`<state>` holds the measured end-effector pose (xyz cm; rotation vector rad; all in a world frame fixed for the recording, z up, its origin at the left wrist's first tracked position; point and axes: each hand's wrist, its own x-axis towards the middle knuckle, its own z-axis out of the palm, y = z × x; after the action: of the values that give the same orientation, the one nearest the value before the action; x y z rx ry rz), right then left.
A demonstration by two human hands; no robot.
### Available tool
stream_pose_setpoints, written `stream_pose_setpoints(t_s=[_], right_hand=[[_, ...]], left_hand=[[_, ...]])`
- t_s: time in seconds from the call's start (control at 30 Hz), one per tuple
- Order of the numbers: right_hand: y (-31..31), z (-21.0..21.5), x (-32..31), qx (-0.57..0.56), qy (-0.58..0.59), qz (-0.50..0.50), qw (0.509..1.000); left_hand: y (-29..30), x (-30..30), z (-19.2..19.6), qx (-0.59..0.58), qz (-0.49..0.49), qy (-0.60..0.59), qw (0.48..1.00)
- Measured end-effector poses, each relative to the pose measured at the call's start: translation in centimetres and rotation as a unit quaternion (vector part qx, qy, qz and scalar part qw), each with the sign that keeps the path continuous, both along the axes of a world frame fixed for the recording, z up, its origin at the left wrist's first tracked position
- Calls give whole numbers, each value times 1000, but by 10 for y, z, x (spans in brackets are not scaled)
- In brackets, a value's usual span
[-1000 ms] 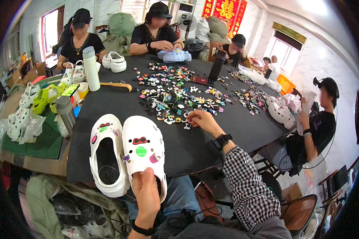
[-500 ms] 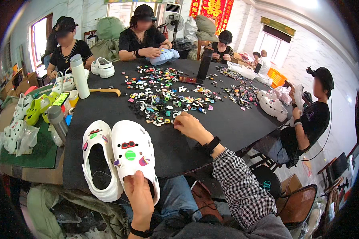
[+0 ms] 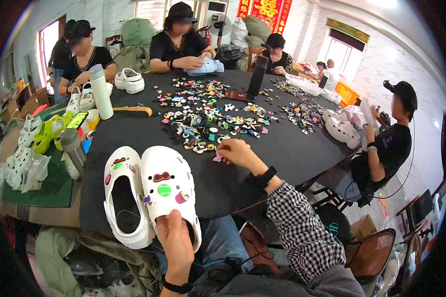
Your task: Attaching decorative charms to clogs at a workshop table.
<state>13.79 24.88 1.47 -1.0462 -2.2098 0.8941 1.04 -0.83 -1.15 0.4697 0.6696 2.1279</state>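
Observation:
My left hand (image 3: 176, 242) grips the right-hand white clog (image 3: 169, 168), its thumb over the upper and its fingers inside the opening. Colourful charms sit in that clog's holes: red glasses (image 3: 164, 176), a green ball (image 3: 164, 190) and a purple cup (image 3: 182, 197). Against it on the left leans a second white clog (image 3: 115, 213), also decorated with charms. At the near edge of the loose charms (image 3: 210, 119), my right hand (image 3: 238, 152) pinches a small pink charm (image 3: 217, 158) between thumb and fingertips, just above the black tabletop.
Left of me stand a steel bottle (image 3: 72, 148), a pale green flask (image 3: 100, 94), a wooden-coloured shoehorn-like stick (image 3: 134, 109) and green clogs (image 3: 47, 133). Co-workers sit around the black table (image 3: 129, 126); one handles a light blue clog (image 3: 205, 67). Another white clog (image 3: 341, 129) lies right.
A pink charm now shows in my right fingertips; the hand has barely shifted. The clogs in front of me look the same, my left hand still gripping one.

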Motion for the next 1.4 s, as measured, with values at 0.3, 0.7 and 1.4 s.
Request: stream_pose_setpoints(t_s=[0.3,0.7,1.4], right_hand=[[30,11,25,17,121,-44,992],[115,-28,131,-62,139,-321,935],[52,-11,64,143,-123,9,982]], left_hand=[[-1,-5,-8,-4,29,28,999],[-1,-5,-4,-3,16,13,1000],[-3,-3,-4,-3,2,9,1000]])
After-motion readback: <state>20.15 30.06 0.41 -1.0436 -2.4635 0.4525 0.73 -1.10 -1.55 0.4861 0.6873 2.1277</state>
